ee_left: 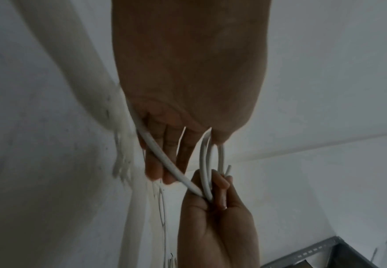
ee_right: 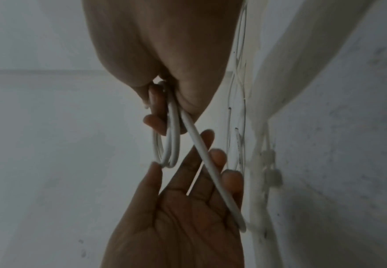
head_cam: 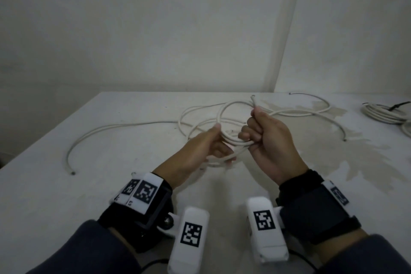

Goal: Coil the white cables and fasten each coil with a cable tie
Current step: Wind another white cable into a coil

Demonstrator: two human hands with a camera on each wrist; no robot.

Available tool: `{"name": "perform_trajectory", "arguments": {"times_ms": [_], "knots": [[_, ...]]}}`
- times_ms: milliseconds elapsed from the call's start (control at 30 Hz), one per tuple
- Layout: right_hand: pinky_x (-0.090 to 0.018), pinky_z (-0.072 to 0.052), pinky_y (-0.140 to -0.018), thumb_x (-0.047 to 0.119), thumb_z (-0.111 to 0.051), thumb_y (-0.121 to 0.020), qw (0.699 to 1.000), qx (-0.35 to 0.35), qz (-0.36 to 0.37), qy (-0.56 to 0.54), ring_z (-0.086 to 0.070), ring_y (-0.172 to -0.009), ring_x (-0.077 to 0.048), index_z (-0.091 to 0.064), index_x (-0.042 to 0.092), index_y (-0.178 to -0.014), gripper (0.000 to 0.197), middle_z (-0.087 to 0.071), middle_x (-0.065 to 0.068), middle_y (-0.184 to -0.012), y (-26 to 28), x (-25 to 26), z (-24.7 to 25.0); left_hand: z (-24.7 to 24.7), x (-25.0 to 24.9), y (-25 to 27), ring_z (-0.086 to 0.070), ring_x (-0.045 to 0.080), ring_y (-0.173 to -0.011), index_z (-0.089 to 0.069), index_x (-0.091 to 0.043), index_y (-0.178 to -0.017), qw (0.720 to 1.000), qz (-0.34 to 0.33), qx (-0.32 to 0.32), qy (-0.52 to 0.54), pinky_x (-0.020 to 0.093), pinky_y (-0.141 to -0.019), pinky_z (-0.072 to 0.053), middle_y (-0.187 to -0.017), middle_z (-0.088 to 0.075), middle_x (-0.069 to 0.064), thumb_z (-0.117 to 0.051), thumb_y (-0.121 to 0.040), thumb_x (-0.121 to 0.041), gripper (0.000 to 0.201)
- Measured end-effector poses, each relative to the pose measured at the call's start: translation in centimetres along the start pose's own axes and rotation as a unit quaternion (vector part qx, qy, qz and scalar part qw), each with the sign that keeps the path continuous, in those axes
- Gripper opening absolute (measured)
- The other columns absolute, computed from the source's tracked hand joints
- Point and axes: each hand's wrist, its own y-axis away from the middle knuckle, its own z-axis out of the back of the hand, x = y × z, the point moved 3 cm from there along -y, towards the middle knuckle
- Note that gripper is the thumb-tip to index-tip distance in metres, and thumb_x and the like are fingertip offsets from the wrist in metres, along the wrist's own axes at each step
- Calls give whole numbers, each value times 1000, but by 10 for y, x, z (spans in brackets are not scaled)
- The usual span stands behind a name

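**Ana:** What was the right hand doing?

**Ben:** It was curled tight round a small coil of white cable. One end of the cable stuck up past its thumb. The grip was closed on the loops, up in the air above the table.

**Ana:** And the left hand?

**Ben:** Its fingers were mostly straight and spread. The grip was wide. One strand of cable ran across those fingers and up into the right hand. The thumb tip touched the bottom of the loops. You could see that best from the right wrist.

**Ana:** Where did the rest of that cable go?

**Ben:** I could not tell for sure. More white cable lay loose on the table behind the hands, in big messy loops. One long end curved away to the left. Another end curved away to the right.

**Ana:** Was any cable done?

**Ben:** Yes. Far to the right, by the table's edge, lay a coiled bundle with a dark tie round it.

**Ana:** What was on the wrists?

**Ben:** Black bands with white boxes and black square marks on them.
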Motion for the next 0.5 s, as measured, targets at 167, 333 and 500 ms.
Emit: {"name": "perform_trajectory", "arguments": {"times_ms": [167, 333, 500], "knots": [[-20, -44, -45, 18, -41, -102, 995, -41, 13, -88, -29, -39, -7, -43, 13, -73, 29, -28, 5, -48, -2, 8, 4, -7, -4, 3, -41, 0, -55, -74, -15, -91, 982, -93, 55, -157, 14, -59, -35, -55, -46, -14, -51, -97, -25, 26], [-19, -42, -43, 21, -42, -102, 985, -69, 11, -158, -31, -37, -7, -46, 11, -73, 30, -33, 5, -48, -5, 13, 11, -7, -7, 4, -37, 8, -55, -74, -16, -84, 977, -89, 70, -180, 20, -56, -31, -52, -42, -9, -56, -95, -24, 23], [-17, -37, -40, 23, -40, -102, 988, -60, 6, -144, -28, -36, -6, -50, 7, -78, 30, -31, 6, -47, -4, 15, 12, -4, -5, 4, -39, 13, -59, -74, -18, -83, 973, -74, 89, -197, 24, -61, -32, -59, -45, 0, -58, -94, -28, 22]]}}
